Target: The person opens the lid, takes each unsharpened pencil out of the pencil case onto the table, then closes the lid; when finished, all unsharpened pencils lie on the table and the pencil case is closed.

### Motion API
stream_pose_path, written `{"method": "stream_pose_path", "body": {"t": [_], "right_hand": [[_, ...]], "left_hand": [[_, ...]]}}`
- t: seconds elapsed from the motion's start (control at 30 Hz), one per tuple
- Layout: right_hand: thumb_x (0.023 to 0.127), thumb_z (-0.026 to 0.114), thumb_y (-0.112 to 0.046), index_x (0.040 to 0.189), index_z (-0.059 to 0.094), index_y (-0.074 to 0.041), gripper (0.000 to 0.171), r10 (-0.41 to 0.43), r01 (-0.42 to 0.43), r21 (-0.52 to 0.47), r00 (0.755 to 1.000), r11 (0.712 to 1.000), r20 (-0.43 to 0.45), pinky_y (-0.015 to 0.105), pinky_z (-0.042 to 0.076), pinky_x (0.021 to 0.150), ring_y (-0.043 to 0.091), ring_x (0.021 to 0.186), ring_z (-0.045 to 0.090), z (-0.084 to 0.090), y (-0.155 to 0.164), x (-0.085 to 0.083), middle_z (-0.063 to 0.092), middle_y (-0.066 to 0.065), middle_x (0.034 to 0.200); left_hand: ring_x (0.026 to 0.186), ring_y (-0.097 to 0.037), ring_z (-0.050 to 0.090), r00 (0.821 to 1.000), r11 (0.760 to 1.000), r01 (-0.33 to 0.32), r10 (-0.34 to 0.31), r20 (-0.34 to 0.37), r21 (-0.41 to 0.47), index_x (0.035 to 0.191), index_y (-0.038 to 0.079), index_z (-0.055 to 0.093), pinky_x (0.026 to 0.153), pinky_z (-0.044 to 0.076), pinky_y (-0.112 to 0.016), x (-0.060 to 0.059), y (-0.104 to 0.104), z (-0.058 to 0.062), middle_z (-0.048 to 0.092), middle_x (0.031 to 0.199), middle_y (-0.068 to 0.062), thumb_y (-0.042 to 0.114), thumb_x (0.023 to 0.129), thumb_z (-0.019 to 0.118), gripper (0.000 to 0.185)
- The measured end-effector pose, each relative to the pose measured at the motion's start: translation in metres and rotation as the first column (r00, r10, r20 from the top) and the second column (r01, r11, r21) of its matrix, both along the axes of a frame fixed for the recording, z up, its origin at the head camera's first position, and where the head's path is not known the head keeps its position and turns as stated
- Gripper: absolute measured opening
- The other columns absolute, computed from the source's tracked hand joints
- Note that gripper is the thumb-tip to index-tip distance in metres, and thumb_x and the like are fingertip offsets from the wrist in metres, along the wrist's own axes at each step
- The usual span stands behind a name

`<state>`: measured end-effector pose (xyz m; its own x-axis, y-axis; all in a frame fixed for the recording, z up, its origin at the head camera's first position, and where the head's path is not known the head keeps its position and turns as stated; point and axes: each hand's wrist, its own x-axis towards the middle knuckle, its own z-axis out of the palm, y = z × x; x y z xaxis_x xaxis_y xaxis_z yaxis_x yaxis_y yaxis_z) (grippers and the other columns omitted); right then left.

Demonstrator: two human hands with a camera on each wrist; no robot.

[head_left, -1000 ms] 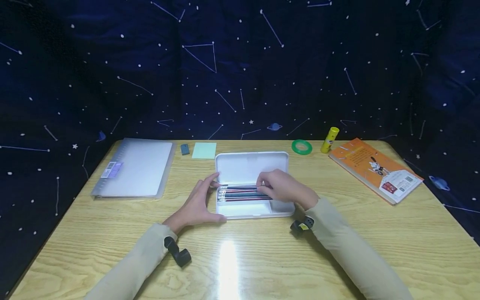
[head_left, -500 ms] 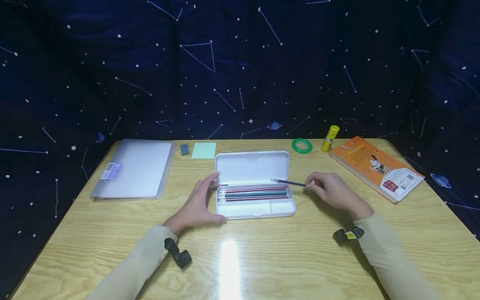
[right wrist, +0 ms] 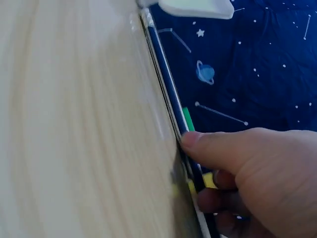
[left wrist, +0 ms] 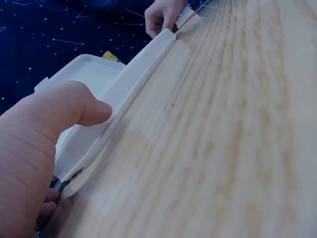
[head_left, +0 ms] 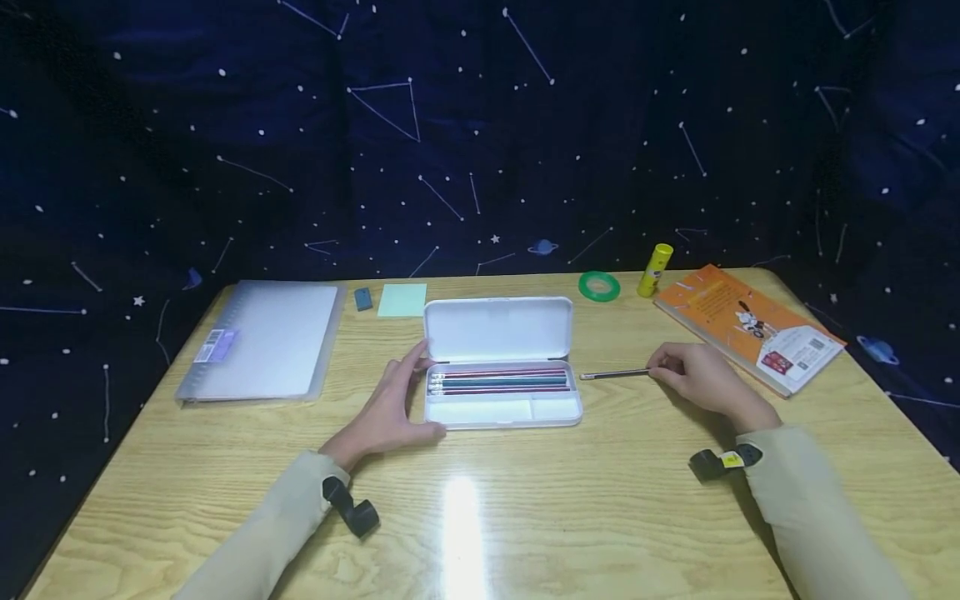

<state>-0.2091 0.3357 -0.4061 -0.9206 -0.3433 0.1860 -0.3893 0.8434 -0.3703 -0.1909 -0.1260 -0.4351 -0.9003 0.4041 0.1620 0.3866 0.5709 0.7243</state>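
An open white pencil case (head_left: 480,410) lies on the table with several pencils (head_left: 498,382) in its long rear compartment; its lid (head_left: 497,329) leans back. My left hand (head_left: 386,417) holds the case by its left end, thumb at the front edge and fingers toward the hinge. In the left wrist view that thumb (left wrist: 94,110) lies against the case's wall. Right of the case, my right hand (head_left: 701,379) pinches a dark blue pencil (head_left: 615,374) with its eraser end pointing left. The right wrist view shows the pencil (right wrist: 166,79) low over the tabletop, between thumb and fingers.
A clear-covered notebook (head_left: 270,342) lies at left. Behind the case are a small grey-blue eraser (head_left: 363,299), pale green sticky notes (head_left: 402,300) and a green tape roll (head_left: 599,287). A yellow glue stick (head_left: 656,270) stands beside an orange book (head_left: 750,325) at right.
My right hand has lifted the dark blue pencil out of the case and carried it right, then down to the table beside the case. My left hand has kept its place on the case.
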Motion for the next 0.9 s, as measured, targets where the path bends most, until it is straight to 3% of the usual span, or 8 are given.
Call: {"method": "stream_pose_path", "body": {"t": [0.27, 0.43, 0.63, 0.9], "right_hand": [[0.089, 0.065, -0.011, 0.093, 0.064, -0.006, 0.007, -0.014, 0.014, 0.006, 0.999, 1.000, 0.041, 0.024, 0.033, 0.052, 0.010, 0.058, 0.041, -0.003, -0.016, -0.004, 0.052, -0.004, 0.065], [0.090, 0.061, -0.008, 0.100, 0.064, -0.005, 0.011, -0.006, 0.006, -0.046, 1.000, 0.999, -0.003, 0.024, 0.035, 0.051, 0.010, 0.057, 0.042, 0.002, -0.037, -0.006, 0.051, -0.002, 0.064], [0.090, 0.061, -0.007, 0.099, 0.066, -0.007, 0.010, 0.098, -0.098, -0.103, 0.995, 0.990, -0.002, 0.023, 0.038, 0.054, 0.009, 0.059, 0.043, 0.005, -0.086, -0.008, 0.051, -0.004, 0.066], [0.089, 0.068, -0.022, 0.097, 0.073, -0.013, 0.012, 0.269, -0.265, -0.120, 0.963, 0.957, 0.018, 0.021, 0.034, 0.053, 0.005, 0.056, 0.040, 0.011, -0.142, -0.008, 0.047, -0.008, 0.060]], "left_hand": [[0.115, -0.017, 0.040, 1.000, 1.000, 0.011, -0.011, -0.022, -0.008, 0.156, 0.015, 0.011, 0.106, 0.037, -0.044, -0.001, -0.002, -0.002, 0.046, 0.141, -0.002, 0.038, 0.059, 0.083, 0.122], [0.113, -0.017, 0.040, 0.999, 1.000, 0.015, -0.015, -0.038, -0.001, 0.155, 0.014, 0.012, 0.104, 0.038, -0.044, -0.001, -0.004, -0.002, 0.047, 0.140, -0.002, 0.036, 0.060, 0.083, 0.121], [0.115, -0.018, 0.041, 0.999, 1.000, 0.017, -0.017, -0.043, 0.010, 0.155, 0.013, 0.013, 0.104, 0.038, -0.045, -0.002, -0.005, -0.002, 0.047, 0.141, -0.003, 0.034, 0.059, 0.084, 0.121], [0.115, -0.017, 0.041, 0.999, 1.000, 0.020, -0.019, -0.044, 0.004, 0.155, 0.013, 0.013, 0.104, 0.039, -0.044, -0.004, -0.002, -0.004, 0.047, 0.140, -0.001, 0.033, 0.059, 0.084, 0.121]]}}
